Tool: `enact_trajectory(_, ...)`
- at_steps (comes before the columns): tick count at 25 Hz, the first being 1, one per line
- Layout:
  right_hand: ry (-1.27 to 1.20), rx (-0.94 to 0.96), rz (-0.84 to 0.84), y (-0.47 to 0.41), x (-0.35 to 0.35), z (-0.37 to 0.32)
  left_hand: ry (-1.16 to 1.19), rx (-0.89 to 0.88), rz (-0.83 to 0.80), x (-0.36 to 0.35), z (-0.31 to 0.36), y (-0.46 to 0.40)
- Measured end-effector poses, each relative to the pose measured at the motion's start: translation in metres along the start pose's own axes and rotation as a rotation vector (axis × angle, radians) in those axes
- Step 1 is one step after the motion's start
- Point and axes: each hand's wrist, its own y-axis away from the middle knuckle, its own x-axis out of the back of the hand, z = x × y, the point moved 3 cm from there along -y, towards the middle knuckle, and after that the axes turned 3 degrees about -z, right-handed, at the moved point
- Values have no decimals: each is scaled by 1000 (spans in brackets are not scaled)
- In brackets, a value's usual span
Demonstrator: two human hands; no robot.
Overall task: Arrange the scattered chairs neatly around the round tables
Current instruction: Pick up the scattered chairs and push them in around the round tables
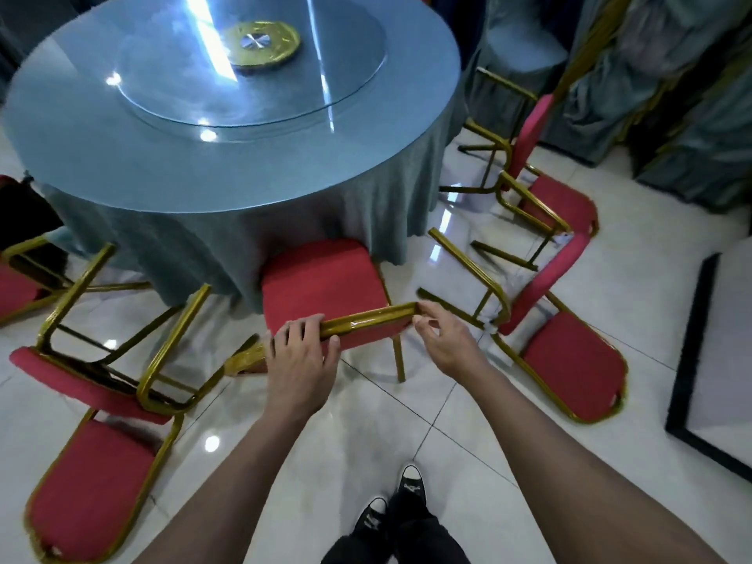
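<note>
A red chair [321, 278] with a gold frame stands upright in front of me, its seat pushed against the blue cloth of the round table [122, 189]. My left hand [301, 352] is wrapped over the left part of the chair's gold top rail. My right hand [447, 343] holds the rail's right end loosely between thumb and fingertips. To the left, another red chair [93, 482] lies tipped over with its legs toward the table. On the right, two more red chairs [569, 360] [557, 201] lie on their sides.
A glass turntable [252, 75] sits on the table. Part of a further red chair [16, 287] shows at the left edge. Cloth-covered stacked chairs [651, 95] fill the back right. A black-framed panel [691, 352] lies on the tiled floor at right. My shoes [390, 506] are below.
</note>
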Motion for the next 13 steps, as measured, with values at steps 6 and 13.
enact_trajectory(6, -133, -14, 251, 65, 65, 36, -55, -386, -111, -20, 108, -5)
enact_trajectory(13, -222, -122, 524, 145, 172, 131, 63, -680, -317, -80, 276, 34)
